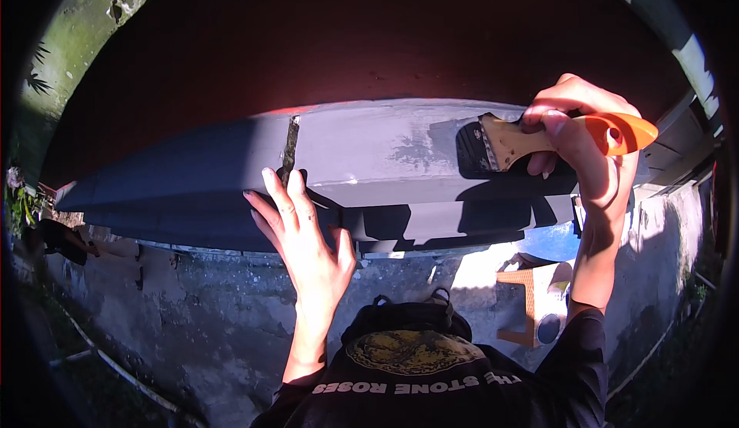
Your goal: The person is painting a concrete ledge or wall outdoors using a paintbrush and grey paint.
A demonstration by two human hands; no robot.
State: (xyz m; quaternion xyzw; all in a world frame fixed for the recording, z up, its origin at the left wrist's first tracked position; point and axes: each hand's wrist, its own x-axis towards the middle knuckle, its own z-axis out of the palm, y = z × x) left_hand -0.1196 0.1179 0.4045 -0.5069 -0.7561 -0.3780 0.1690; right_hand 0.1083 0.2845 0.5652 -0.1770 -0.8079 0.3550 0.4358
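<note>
We seem mid-brushing the grey surface [362,143], right hand [571,132] gripping the paintbrush [512,142], left hand [308,247] splayed and seemingly empty; the next stroke calls for even pressure

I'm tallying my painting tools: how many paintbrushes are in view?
1: the paintbrush with an orange-ended handle, gripped in the right hand, its dark bristles at the grey surface. Deep shadow could hide others.

Tan stool [528,299] on grey concrete ground [208,305], weathered green wall [73,58] upper left, leafy plant [19,205] far left
</note>
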